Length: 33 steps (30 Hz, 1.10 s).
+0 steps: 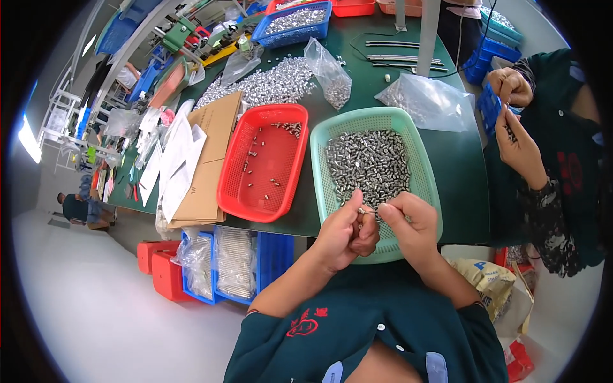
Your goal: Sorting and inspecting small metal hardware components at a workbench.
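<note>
My left hand (348, 231) is closed over the near part of a light green basket (419, 167), pinching a small silvery metal fitting (361, 210) between thumb and fingers. Close beside it, my right hand (412, 228) is closed on a thin metal rod (371, 212), whose tip meets the fitting; whether it sits inside cannot be made out. Beneath both hands, a heap of small cylindrical metal fittings (367, 159) covers the basket's floor. Left of this stands a red basket (265, 169) with a few similar pieces, mostly gathered in its far right corner.
Loose silvery parts (274, 83) lie in a pile behind the red basket. Plastic bags of parts (424, 102) and metal strips (405, 57) rest farther back. Cardboard (207, 156) borders the left. A co-worker's hands (516, 127) hold a blue object at right. Blue crates (274, 255) stand below the table.
</note>
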### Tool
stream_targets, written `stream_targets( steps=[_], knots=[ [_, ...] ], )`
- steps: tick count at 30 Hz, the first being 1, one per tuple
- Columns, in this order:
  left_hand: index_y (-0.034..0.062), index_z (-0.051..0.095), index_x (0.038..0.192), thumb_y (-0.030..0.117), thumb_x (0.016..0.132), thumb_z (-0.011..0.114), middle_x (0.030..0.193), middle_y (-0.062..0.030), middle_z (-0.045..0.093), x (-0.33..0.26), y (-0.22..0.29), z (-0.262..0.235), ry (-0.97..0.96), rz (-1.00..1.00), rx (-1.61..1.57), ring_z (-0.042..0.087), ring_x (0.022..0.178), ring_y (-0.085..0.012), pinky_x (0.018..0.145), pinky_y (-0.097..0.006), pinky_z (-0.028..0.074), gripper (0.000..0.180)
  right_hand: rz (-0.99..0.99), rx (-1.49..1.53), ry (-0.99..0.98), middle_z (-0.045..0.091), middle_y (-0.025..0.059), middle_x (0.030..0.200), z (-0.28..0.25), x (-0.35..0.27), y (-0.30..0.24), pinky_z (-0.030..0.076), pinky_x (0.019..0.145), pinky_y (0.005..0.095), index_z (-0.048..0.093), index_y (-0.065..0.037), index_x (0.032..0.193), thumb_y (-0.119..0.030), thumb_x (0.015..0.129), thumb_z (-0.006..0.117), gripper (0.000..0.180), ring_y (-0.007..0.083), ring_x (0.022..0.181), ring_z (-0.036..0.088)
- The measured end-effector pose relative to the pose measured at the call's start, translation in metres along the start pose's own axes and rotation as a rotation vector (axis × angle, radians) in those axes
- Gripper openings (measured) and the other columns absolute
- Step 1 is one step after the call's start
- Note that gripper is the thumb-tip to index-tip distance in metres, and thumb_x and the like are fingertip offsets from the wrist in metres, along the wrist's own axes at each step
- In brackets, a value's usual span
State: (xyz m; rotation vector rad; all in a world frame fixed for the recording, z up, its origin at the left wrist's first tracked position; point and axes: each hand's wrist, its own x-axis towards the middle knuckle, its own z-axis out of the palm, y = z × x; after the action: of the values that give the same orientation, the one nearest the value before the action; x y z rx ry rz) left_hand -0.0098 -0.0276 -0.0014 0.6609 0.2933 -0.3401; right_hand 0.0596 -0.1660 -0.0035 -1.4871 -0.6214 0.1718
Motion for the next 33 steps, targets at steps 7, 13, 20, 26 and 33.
stream_targets(
  steps=[7,13,20,26,33],
  knots=[
    [0.0082,0.038,0.057,0.052,0.095,0.025,0.044,-0.0008,0.029,0.001,-0.007,0.006,0.024,-0.011,-0.025,0.023,0.039,-0.0116,0.039,-0.026,0.019,0.059,-0.296,-0.232,0.042,0.054,0.0071,0.061,-0.006,-0.001,-0.004,0.037,0.050,0.0297,0.060,0.000,0.072,-0.005,0.078,0.066,0.010,0.0191,0.053,0.049],
    [0.0088,0.040,0.058,0.054,0.094,0.032,0.047,0.0018,0.030,0.000,-0.004,0.003,0.046,-0.065,0.214,0.022,0.040,-0.0082,0.040,-0.025,0.017,0.058,-0.083,-0.123,-0.076,0.054,0.0082,0.061,-0.010,0.001,-0.002,0.039,0.052,0.0313,0.059,0.000,0.069,-0.005,0.078,0.065,0.012,0.0219,0.055,0.052],
    [0.0062,0.048,0.075,0.059,0.093,0.025,0.057,0.0006,0.041,-0.003,0.005,-0.001,0.225,0.020,0.304,0.027,0.046,-0.0063,0.042,-0.021,0.021,0.061,0.310,0.247,-0.088,0.048,-0.0066,0.063,-0.011,-0.004,0.011,0.034,0.051,0.0211,0.057,0.000,0.070,-0.013,0.087,0.062,0.022,0.0012,0.061,0.040],
    [0.0000,0.051,0.111,0.020,0.095,0.036,0.081,-0.0046,0.052,-0.011,0.008,-0.010,0.234,0.125,0.162,0.038,0.061,-0.0081,0.053,-0.021,0.033,0.030,-0.205,-0.482,0.035,0.048,0.0029,0.056,-0.018,0.001,0.002,0.035,0.047,0.0291,0.054,-0.003,0.065,-0.011,0.079,0.067,0.021,0.0158,0.049,0.045],
    [0.0050,0.048,0.104,0.018,0.094,0.043,0.075,-0.0062,0.053,-0.012,-0.001,-0.012,0.068,0.115,-0.032,0.035,0.054,-0.0085,0.048,-0.022,0.029,0.017,-0.257,-0.458,0.042,0.050,0.0066,0.057,-0.015,-0.005,-0.010,0.035,0.047,0.0320,0.055,-0.001,0.066,-0.008,0.076,0.068,0.018,0.0206,0.051,0.048]
  ],
)
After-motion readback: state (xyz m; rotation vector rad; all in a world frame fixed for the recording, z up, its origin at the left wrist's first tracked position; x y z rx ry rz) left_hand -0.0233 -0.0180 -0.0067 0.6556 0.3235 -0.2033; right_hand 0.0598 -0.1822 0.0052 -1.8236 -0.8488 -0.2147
